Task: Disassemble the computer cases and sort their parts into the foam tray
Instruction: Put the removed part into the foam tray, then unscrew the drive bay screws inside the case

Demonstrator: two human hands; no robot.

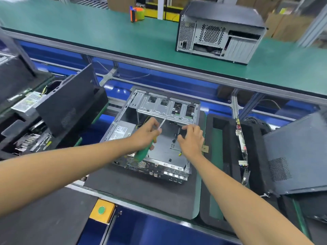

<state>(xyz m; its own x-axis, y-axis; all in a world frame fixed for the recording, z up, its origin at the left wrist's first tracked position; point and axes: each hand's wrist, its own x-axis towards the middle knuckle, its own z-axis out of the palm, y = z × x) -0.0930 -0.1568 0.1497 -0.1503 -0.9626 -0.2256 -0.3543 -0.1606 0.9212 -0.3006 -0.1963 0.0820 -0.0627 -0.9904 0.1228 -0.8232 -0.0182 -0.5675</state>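
An open metal computer case (160, 106) lies on a dark foam mat (141, 190) in front of me. Its power supply (122, 129) sits at the inner left. My left hand (146, 133) grips a green-handled screwdriver (141, 153), with the shaft pointing up toward the drive cage. My right hand (192, 138) reaches inside the case, fingers curled by a small black cable or clip; what it holds is hidden. A black foam tray (230, 156) stands to the right, with a circuit board (241, 147) upright in a slot.
Another foam tray (23, 131) at left holds removed parts and a black side panel (70, 101). A black panel (297, 156) leans at right. A second closed case (219, 32) stands on the green upper shelf. A yellow box with a green button (101, 210) sits near me.
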